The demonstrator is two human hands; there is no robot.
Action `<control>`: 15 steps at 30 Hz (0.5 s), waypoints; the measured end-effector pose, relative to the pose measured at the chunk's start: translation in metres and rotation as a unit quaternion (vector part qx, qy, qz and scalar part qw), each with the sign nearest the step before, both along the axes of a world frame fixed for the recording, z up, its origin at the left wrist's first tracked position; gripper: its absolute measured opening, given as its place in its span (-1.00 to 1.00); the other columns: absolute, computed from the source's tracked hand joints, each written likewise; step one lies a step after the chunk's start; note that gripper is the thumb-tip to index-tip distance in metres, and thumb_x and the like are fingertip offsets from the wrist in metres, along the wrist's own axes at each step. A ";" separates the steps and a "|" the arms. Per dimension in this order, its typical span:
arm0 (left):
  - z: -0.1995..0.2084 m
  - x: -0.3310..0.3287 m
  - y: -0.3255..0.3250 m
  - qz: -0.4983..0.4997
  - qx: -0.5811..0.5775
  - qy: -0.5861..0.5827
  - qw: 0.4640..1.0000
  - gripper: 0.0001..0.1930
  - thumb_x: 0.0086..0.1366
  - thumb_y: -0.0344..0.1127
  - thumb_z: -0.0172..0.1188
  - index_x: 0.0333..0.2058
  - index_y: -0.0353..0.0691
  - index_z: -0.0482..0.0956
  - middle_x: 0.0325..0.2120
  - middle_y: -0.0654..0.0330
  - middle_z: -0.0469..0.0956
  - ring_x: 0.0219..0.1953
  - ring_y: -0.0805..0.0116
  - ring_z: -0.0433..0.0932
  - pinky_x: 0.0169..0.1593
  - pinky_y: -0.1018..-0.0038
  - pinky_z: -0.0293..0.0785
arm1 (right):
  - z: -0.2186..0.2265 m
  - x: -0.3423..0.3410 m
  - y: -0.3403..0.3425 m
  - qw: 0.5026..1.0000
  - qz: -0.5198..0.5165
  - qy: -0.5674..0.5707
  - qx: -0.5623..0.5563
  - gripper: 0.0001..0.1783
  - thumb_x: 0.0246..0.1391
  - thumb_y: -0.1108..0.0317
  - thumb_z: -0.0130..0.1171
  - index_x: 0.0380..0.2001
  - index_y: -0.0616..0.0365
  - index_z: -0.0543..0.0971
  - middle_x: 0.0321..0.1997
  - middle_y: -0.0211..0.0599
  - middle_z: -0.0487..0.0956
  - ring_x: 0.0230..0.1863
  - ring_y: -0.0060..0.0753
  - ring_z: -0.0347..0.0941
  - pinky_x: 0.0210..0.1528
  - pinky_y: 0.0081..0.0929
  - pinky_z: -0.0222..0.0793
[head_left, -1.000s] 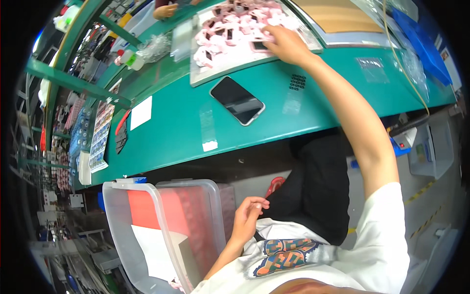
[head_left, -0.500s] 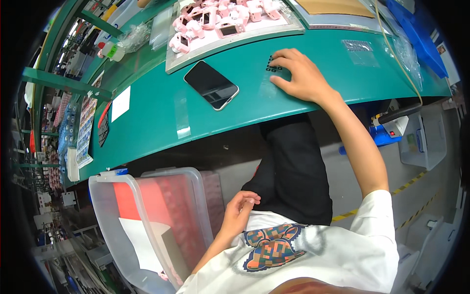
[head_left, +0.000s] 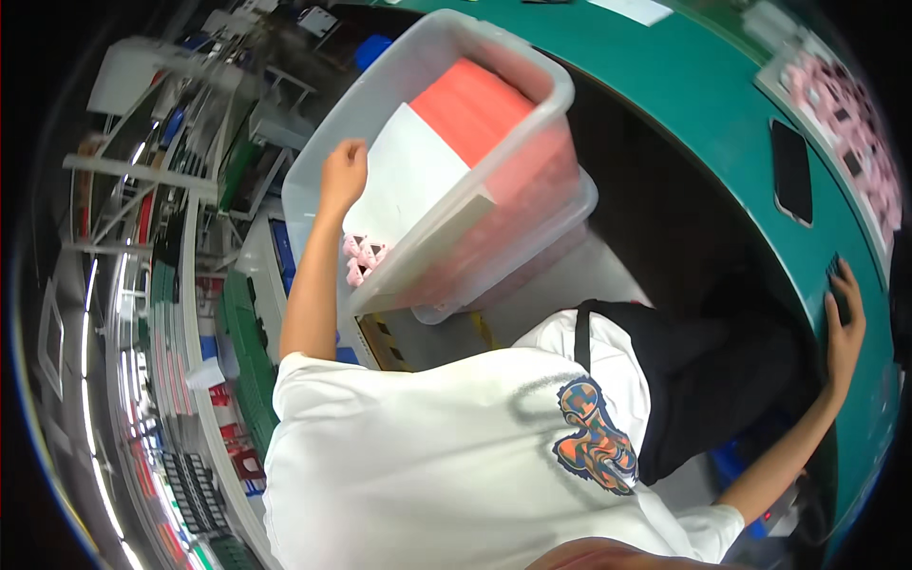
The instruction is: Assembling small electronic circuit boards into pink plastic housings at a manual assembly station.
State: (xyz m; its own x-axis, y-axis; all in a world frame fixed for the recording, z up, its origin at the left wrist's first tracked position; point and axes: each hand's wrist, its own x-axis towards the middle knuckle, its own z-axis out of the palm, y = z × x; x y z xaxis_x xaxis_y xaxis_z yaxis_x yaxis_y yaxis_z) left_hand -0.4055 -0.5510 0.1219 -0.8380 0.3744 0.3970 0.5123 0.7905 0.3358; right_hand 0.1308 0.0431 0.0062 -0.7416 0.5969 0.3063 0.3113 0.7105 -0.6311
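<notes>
Right hand (head_left: 844, 318) is resting flat, fingers spread, on the green bench (head_left: 722, 104) over a small dark item. Left hand (head_left: 343, 174), fingers curled, is reaching into the clear bin (head_left: 532, 85), touching a white sheet (head_left: 408, 180) beside red stacked packs (head_left: 480, 100). A black phone (head_left: 790, 171) is lying farther along the bench.

Head view, strongly tilted. Left hand (head_left: 344, 171) reaches into a clear plastic bin (head_left: 532, 90), fingers (head_left: 353, 148) curled loosely, resting on a white sheet (head_left: 413, 180) that lies on a stack of red-orange sheets (head_left: 480, 100). Whether the hand grips the sheet cannot be told. Small pink parts (head_left: 364, 256) lie low in the bin beside the forearm. Right hand (head_left: 843, 318) lies flat on the green surface (head_left: 722, 104), over a small dark object (head_left: 836, 277). A black phone (head_left: 790, 171) lies near, apart from the hand. A tray of pink parts (head_left: 845, 104) sits beyond the phone.
</notes>
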 end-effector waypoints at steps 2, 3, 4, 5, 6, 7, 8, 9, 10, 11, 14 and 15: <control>-0.036 -0.033 -0.073 0.108 -0.118 -0.058 0.985 -0.64 0.26 -0.26 0.14 -0.09 -0.42 0.63 -0.24 -0.04 0.69 -0.21 0.03 0.65 -0.10 0.30 0.56 | -0.004 0.003 0.000 1.000 -0.004 -0.015 0.000 -0.73 0.26 0.37 0.16 -0.03 0.22 0.61 0.35 -0.17 0.47 0.41 -0.08 0.30 0.47 -0.15 0.11; -0.051 -0.037 -0.101 0.147 -0.160 -0.073 0.973 -0.59 0.21 -0.21 0.17 -0.07 -0.42 0.63 -0.24 -0.05 0.69 -0.18 -0.03 0.66 -0.09 0.26 0.57 | -0.005 0.006 -0.002 1.000 0.000 -0.017 -0.001 -0.73 0.25 0.38 0.15 -0.03 0.22 0.60 0.36 -0.17 0.47 0.41 -0.08 0.30 0.47 -0.16 0.10; -0.066 -0.037 -0.126 0.157 -0.155 -0.072 0.973 -0.59 0.21 -0.21 0.17 -0.07 -0.42 0.63 -0.24 -0.05 0.69 -0.18 -0.03 0.66 -0.09 0.26 0.57 | -0.002 0.010 -0.002 1.000 0.010 -0.014 0.002 -0.73 0.25 0.38 0.15 -0.03 0.22 0.60 0.36 -0.17 0.47 0.41 -0.08 0.30 0.47 -0.16 0.10; -0.080 -0.035 -0.150 0.171 -0.244 -0.105 0.949 -0.58 0.18 -0.18 0.19 -0.12 -0.43 0.65 -0.30 -0.05 0.70 -0.20 -0.02 0.66 -0.10 0.26 0.58 | -0.001 0.014 -0.002 1.000 0.007 -0.015 -0.010 -0.74 0.26 0.38 0.15 -0.03 0.22 0.60 0.36 -0.17 0.47 0.41 -0.08 0.30 0.47 -0.16 0.10; -0.092 -0.037 -0.158 0.172 -0.331 -0.143 0.917 -0.56 0.15 -0.14 0.21 -0.16 -0.43 0.67 -0.35 -0.04 0.70 -0.23 0.00 0.67 -0.11 0.25 0.58 | 0.003 0.020 -0.002 1.000 -0.005 -0.022 -0.021 -0.74 0.26 0.38 0.14 -0.03 0.22 0.60 0.36 -0.17 0.47 0.41 -0.09 0.30 0.48 -0.16 0.10; -0.091 -0.035 -0.162 0.171 -0.331 -0.146 0.916 -0.56 0.15 -0.14 0.21 -0.16 -0.43 0.67 -0.35 -0.04 0.70 -0.23 0.00 0.67 -0.11 0.25 0.58 | 0.005 0.026 -0.012 0.999 -0.005 -0.025 -0.021 -0.74 0.26 0.38 0.14 -0.03 0.22 0.60 0.36 -0.17 0.47 0.41 -0.09 0.30 0.48 -0.16 0.10; -0.091 -0.033 -0.166 0.189 -0.331 -0.201 0.902 -0.57 0.14 -0.14 0.23 -0.18 -0.43 0.68 -0.38 -0.04 0.70 -0.26 0.00 0.67 -0.13 0.25 0.59 | 0.007 0.030 -0.021 0.999 -0.013 -0.024 -0.028 -0.74 0.26 0.38 0.14 -0.03 0.22 0.60 0.36 -0.17 0.47 0.41 -0.09 0.31 0.48 -0.16 0.09; -0.094 -0.028 -0.167 0.206 -0.328 -0.257 0.885 -0.58 0.13 -0.14 0.24 -0.21 -0.43 0.69 -0.40 -0.04 0.70 -0.29 0.00 0.67 -0.15 0.24 0.59 | 0.007 0.035 -0.028 0.999 -0.020 -0.023 -0.033 -0.73 0.26 0.38 0.14 -0.03 0.22 0.60 0.36 -0.16 0.47 0.41 -0.09 0.31 0.48 -0.16 0.09; -0.096 -0.023 -0.167 0.223 -0.325 -0.311 0.865 -0.59 0.11 -0.14 0.26 -0.24 -0.42 0.70 -0.43 -0.04 0.69 -0.32 0.01 0.67 -0.17 0.24 0.60 | 0.006 0.038 -0.035 0.999 -0.026 -0.022 -0.039 -0.73 0.26 0.38 0.14 -0.03 0.23 0.60 0.36 -0.16 0.47 0.41 -0.09 0.31 0.48 -0.16 0.09; -0.097 -0.018 -0.168 0.239 -0.321 -0.364 0.841 -0.60 0.10 -0.14 0.28 -0.27 -0.42 0.71 -0.45 -0.05 0.69 -0.34 0.01 0.67 -0.18 0.24 0.60 | 0.006 0.039 -0.040 0.998 -0.034 -0.021 -0.046 -0.73 0.26 0.38 0.14 -0.02 0.23 0.60 0.35 -0.16 0.47 0.41 -0.09 0.31 0.48 -0.15 0.09; -0.120 -0.023 -0.167 0.247 -0.241 -0.348 0.872 -0.65 0.08 -0.17 0.28 -0.37 -0.44 0.69 -0.53 -0.02 0.64 -0.48 0.09 0.59 -0.33 0.25 0.56 | 0.012 0.041 -0.034 0.998 -0.043 -0.032 -0.035 -0.73 0.26 0.38 0.14 -0.02 0.22 0.61 0.35 -0.16 0.47 0.41 -0.09 0.31 0.48 -0.15 0.09; -0.133 -0.030 -0.157 0.246 -0.199 -0.339 0.886 -0.66 0.08 -0.19 0.29 -0.42 -0.45 0.69 -0.56 0.00 0.62 -0.55 0.13 0.55 -0.41 0.26 0.53 | 0.017 0.043 -0.026 0.998 -0.052 -0.036 -0.026 -0.73 0.25 0.38 0.15 -0.02 0.22 0.61 0.35 -0.16 0.47 0.41 -0.09 0.31 0.48 -0.15 0.10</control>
